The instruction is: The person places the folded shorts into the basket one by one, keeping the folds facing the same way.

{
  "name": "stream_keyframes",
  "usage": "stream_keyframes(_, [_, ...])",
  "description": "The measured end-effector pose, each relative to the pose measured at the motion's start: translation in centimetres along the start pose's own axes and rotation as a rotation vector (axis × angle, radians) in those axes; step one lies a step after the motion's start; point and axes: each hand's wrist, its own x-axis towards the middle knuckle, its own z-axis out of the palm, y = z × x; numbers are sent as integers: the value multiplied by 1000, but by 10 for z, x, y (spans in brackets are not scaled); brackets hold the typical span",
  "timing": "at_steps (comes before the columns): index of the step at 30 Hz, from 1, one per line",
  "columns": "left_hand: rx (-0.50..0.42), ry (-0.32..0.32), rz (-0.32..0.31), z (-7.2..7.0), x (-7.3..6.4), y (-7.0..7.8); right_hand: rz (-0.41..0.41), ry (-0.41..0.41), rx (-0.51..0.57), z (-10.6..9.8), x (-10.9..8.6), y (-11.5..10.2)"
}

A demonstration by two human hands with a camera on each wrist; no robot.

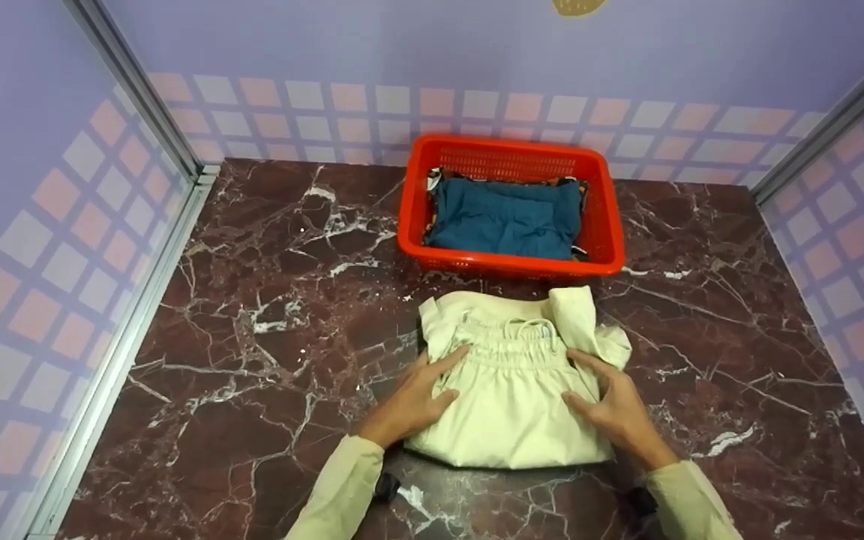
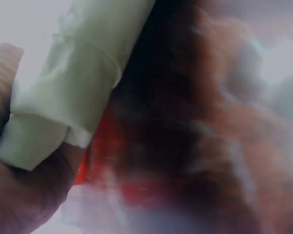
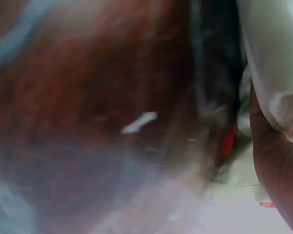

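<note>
Cream pants [image 1: 511, 405] with a gathered drawstring waist lie bunched and folded on the dark red marbled surface, the waist toward the basket. My left hand [image 1: 418, 397] holds their left side, thumb and a finger on top of the cloth; the other fingers are partly hidden. In the left wrist view, a cream fold [image 2: 68, 83] sits between thumb and fingers. On the opposite side, my right hand [image 1: 616, 409] grips the right edge the same way. The right wrist view shows that hand [image 3: 278, 165] against the cream cloth [image 3: 276, 58].
Just beyond the pants stands a red plastic basket [image 1: 411, 202] holding folded blue cloth [image 1: 507, 217] with patterned cloth around it. Purple panels with pink and white squares [image 1: 304, 96] rise at the back, left and right. A metal rail [image 1: 121, 345] edges the left side.
</note>
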Motion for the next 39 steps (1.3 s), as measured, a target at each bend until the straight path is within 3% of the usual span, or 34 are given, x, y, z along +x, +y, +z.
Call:
stream_keyframes(6, [48,31,74,-23,-12,31,-9,70,69,-13,-14,-39])
stream_keyframes(11, [63,46,113,-54,-2,63,-23,96,62,-34,-1,-74])
stream_keyframes(16, [79,45,135,-86,35,87,-20,95,122,-58,40,-97])
stream_keyframes(21, [126,75,187,-119,94,98,-71,75,103,-80,107,-104])
stream_keyframes(25, [128,80,152,-138,144,91,-39,60,27,-87,164,-98])
stream_keyframes(28, [148,67,89,-144,176,77,41,40,7,-83,200,-83])
stream_keyframes(30, [161,55,59,-144,194,63,119,23,49,-77,217,-71])
stream_keyframes(34, [175,26,5,-139,215,37,203,-15,81,-64,236,-47])
stream_keyframes(39, [237,8,-122,-136,224,22,194,-62,27,-56,244,-30])
